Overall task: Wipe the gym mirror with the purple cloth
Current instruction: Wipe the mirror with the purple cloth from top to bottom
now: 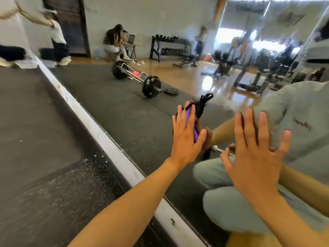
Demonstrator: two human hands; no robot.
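A: Though spread wide rather than clenched, pinned the cloth (195,130) to the mirror (124,113) with the left hand (187,138). Why flat like that?

B: Probably to press evenly; offered more rubbing face than a fist would have. Saw only a purple strip of it between the fingers, low on the glass, not far above the frame (99,129).

A: And the right hand (256,154)?

B: Found it open too, fingers fanned, grasping nothing, just beside the left. Couldn't tell whether touching the glass or hovering. Looked like bracing for a crouch, judging by the bent knees reflected below.

A: Anything in the way?

B: Spotted nothing on the glass itself. Noticed a black strap (203,104) by the cloth's top edge, seemingly in reflection; couldn't tell what belonged to. Might have snagged or smeared on a pass. Traced the white frame along the bottom, meeting dark floor (44,139) speckled with pale flecks.

A: Rest of the room?

B: Saw mostly reflections: a barbell (137,77) on the mat, a rack (169,45) at the far wall, someone seated beside it, benches further right. Placed all that well apart from the hands.

A: How far along?

B: Hard to judge. Looked streaky toward the upper right, so likely left plenty of glass to do.
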